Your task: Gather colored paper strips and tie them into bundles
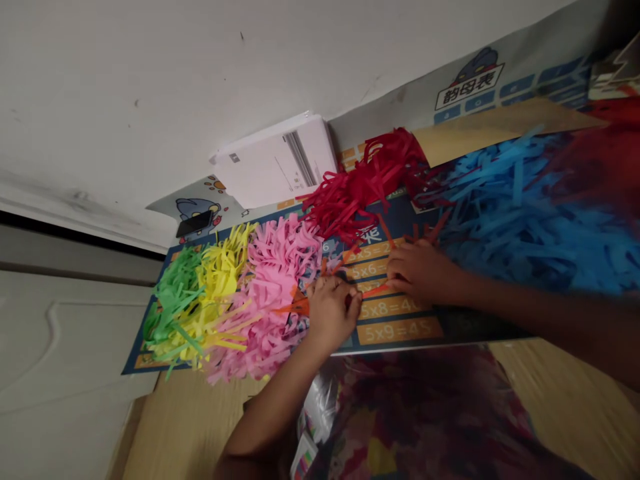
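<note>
Pale wall behind, a wooden floor below, and on it a multiplication-table mat (400,330) heaped with sorted paper strips: green pile (173,293), yellow pile (220,273), pink pile (275,280), red pile (360,187), blue pile (520,213), plus a white box (277,163) by the wall. At the mat's middle, left hand (330,313) and right hand (420,270) both curled closed, pinching opposite ends of an orange strip (373,290). Sorting judged mostly done, with just a few loose orange strips (385,233) left scattered nearby.
</note>
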